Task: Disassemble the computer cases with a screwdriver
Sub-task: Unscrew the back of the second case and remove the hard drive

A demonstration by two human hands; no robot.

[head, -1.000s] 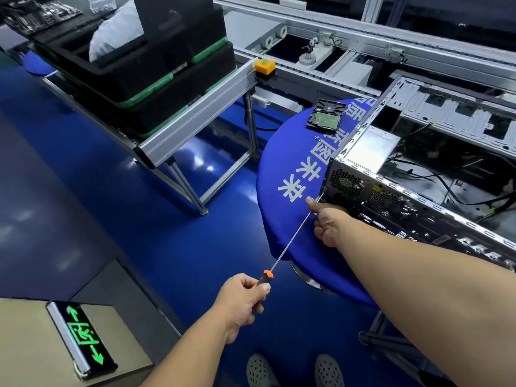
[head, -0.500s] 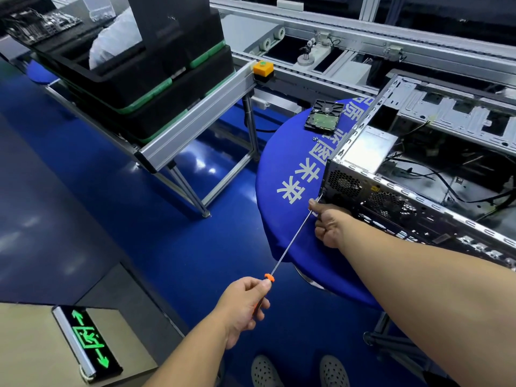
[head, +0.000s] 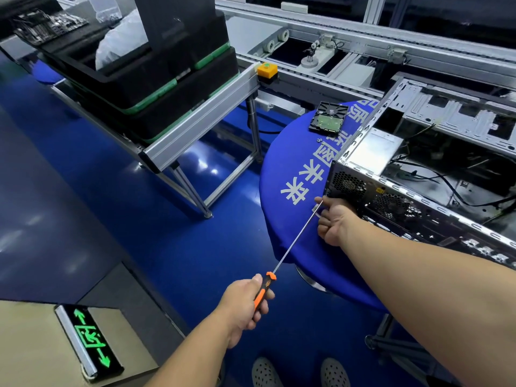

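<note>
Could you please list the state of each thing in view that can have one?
Computer case: side panel off, lying on its side on the blue table.
Screwdriver: tip at the case's rear corner, handle gripped by the left hand.
Right hand: curled at the shaft near the tip.
Hard drive: out, circuit board up.
Exit sign: lit.

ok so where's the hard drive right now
In the head view the hard drive lies flat on the blue tablecloth, at the table's far side, just left of the open computer case.
</note>
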